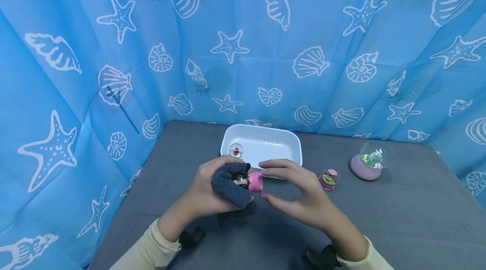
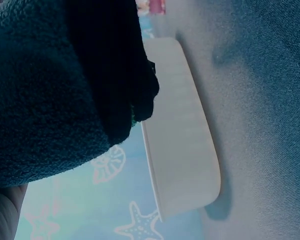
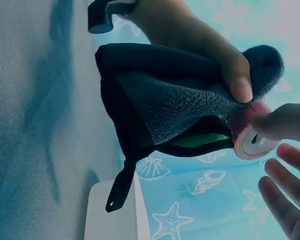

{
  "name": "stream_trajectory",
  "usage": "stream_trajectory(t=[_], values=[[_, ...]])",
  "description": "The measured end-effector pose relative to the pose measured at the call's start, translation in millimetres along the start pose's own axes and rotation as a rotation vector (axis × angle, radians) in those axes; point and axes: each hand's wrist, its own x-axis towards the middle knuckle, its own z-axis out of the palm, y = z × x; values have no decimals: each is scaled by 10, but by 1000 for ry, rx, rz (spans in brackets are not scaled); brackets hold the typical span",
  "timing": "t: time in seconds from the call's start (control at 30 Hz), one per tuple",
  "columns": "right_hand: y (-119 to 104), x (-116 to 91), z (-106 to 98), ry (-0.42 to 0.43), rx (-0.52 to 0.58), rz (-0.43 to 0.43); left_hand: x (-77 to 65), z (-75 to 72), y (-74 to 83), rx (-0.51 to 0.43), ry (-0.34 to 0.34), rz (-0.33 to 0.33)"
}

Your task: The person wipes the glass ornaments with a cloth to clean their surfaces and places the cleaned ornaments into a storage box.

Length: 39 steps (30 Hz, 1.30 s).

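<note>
The pink-based globe (image 1: 255, 182) is held up just in front of the white tray (image 1: 271, 149), lying on its side with its dome inside a folded dark cloth (image 1: 232, 190). The left hand (image 1: 205, 186) grips the cloth round the dome – probably so fabric rather than fingers meets it – leaving the base jutting out. The right hand (image 1: 303, 192) has its grip spread, thumb at the base and other fingers fanned, perhaps to steady or turn it. A globe with a red figure (image 1: 236, 150) sits in the tray's left end, seemingly contained there; right of the tray, a small pink globe (image 1: 328, 179) and a larger lilac-based globe (image 1: 366, 168) rest apart on the grey surface (image 1: 186, 147), within reach
</note>
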Motion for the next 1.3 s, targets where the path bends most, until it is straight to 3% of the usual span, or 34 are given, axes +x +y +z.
stream_trajectory(t=[0.07, 0.17, 0.3, 0.7, 0.9, 1.13, 1.3], values=[[6, 5, 18, 12, -30, -74, 1, 2, -1, -2, 3, 1], [11, 5, 31, 5, -66, -110, 12, 2, 3, -10, 3, 7], [26, 4, 48, 14, -79, -127, 22, 2, 12, -28, -5, 10], [121, -40, 99, 33, 63, -114, 10, 4, 47, -42, -34, -4], [124, -50, 95, 17, 169, -37, 16, 9, 75, -54, -57, -3], [-8, -72, 45, -63, 82, 171, -8, 13, 87, -89, -73, -18], [-47, -46, -4, -54, 24, 142, -3, 13, 86, -95, -61, -5]])
